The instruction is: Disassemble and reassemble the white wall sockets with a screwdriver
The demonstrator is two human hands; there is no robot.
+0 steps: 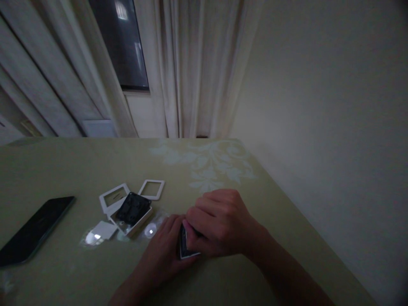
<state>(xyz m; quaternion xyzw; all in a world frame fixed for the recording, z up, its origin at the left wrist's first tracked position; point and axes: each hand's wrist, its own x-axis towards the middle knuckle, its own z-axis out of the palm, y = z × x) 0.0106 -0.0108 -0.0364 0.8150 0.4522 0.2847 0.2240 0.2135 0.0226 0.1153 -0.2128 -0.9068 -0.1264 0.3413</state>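
Note:
Low in the middle of the view, a dark square piece with a thin white edge point(184, 250) is between my two hands, partly covered by fingers. My left hand point(164, 246) wraps round its left side. From above and the right, my right hand point(219, 221) closes over it, thumb and curled fingers pressing on its dark face. What the right fingertips pinch there is hidden. Just left of my hands, a small white disc point(151, 230) lies on or in clear plastic. Beyond it, a black square part point(134, 207) rests tilted on an open white box point(140, 223).
Two white square frames point(158, 196) lie behind the box, one partly under it. A white square piece point(106, 230) in clear wrap is left of it. A dark flat tablet or phone point(36, 231) lies far left. The patterned tablecloth point(207, 165) meets a wall at right; curtains hang behind.

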